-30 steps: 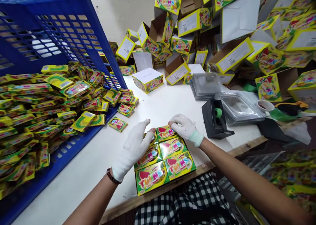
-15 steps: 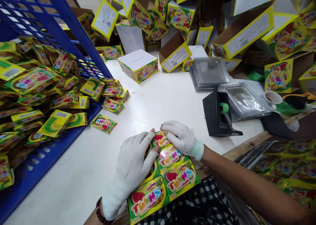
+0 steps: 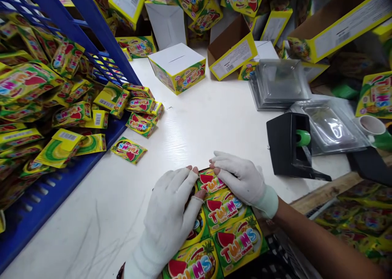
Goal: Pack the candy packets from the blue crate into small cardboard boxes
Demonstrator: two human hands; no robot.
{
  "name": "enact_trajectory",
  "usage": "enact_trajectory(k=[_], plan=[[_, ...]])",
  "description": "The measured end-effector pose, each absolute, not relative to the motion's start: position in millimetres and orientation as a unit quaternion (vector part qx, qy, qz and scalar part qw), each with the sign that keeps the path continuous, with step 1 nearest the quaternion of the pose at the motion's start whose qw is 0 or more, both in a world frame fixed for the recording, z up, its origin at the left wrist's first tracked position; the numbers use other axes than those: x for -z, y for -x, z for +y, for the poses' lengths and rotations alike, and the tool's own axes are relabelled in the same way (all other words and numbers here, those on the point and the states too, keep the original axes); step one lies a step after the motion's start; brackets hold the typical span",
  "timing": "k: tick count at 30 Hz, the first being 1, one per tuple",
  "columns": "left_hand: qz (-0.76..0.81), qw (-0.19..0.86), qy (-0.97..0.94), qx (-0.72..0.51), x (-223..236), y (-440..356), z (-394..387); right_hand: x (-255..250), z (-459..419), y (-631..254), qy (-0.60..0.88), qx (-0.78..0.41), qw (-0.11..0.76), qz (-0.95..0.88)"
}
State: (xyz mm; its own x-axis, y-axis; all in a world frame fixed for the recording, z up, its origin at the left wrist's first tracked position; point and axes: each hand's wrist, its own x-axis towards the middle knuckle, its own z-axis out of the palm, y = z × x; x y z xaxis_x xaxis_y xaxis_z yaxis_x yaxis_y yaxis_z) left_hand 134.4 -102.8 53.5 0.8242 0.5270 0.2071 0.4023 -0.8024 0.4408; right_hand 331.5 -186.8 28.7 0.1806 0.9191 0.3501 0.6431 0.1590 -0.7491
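Observation:
Both my hands wear white gloves with bare fingertips. They hold a flat block of bright green and yellow Twins packs (image 3: 240,244) at the near edge of the table. My left hand (image 3: 171,209) grips its left side, thumb lying over the top and fingers along the far left edge, covering part of the packs. Over the far right corner, my right hand (image 3: 240,181) is closed with its fingertips at the far edge. Whether a tray or box lies under the packs is hidden. One loose Twins pack (image 3: 128,150) lies flat on the table beyond my left hand.
On the left, a blue plastic crate (image 3: 69,185) is heaped with small packs, several spilling out. A black tape dispenser (image 3: 284,148) stands at right, near stacked clear plastic trays (image 3: 283,85). A white-topped carton (image 3: 177,63) and many display boxes fill the back.
The view has shifted, so the crate and table things sit differently in frame. Both hands stay on the block of packs, with little change in their grip.

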Motion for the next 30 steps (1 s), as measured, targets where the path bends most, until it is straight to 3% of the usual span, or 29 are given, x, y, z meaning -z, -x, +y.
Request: enact_trajectory(k=[5,10,14,19,30], plan=[[0.245,0.14,-0.953,-0.11,-54,-136,-103,-22,-193,-329,0.65,-0.163,0.424,-0.609],[0.238,0.138,-0.955,-0.111,-55,-135,-104,-11,-200,-321,0.702,-0.201,0.548,-0.409],[0.228,0.157,-0.95,-0.143,-55,-132,-105,-14,-206,-317,0.692,-0.224,0.577,-0.372],[0.221,0.184,-0.941,-0.18,-54,-132,-105,-35,-208,-326,0.703,-0.141,0.479,-0.507],[0.22,0.221,-0.925,-0.217,-54,-124,-108,-58,-182,-359,0.697,-0.289,0.42,-0.504]])
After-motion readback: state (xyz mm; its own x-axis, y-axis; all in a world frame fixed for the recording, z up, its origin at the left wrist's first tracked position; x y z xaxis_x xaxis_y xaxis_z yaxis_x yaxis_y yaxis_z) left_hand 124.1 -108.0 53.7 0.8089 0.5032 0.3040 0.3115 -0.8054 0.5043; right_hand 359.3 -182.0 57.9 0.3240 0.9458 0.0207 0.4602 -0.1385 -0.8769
